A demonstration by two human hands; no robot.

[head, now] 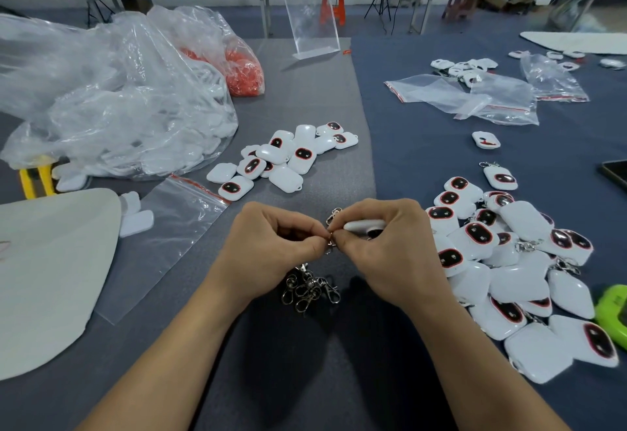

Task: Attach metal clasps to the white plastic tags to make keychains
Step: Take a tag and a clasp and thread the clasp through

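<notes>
My left hand (271, 244) and my right hand (383, 247) meet fingertip to fingertip above the table's middle. Between them they pinch a small metal clasp (332, 218), whose upper end sticks up above the fingers. My right hand also grips a white plastic tag (364, 226) under its curled fingers. A heap of loose metal clasps (307, 286) lies on the grey mat just below my hands. A pile of white tags without clasps (285, 159) lies ahead of me. Tags with clasps attached (509, 261) are heaped at the right.
A big clear bag of white tags (118, 108) and a bag of red parts (242, 70) fill the left. Empty zip bags (475, 98) lie far right, another (163, 244) lies near left. A clear acrylic stand (312, 19) stands behind. A green object (614, 315) sits at the right edge.
</notes>
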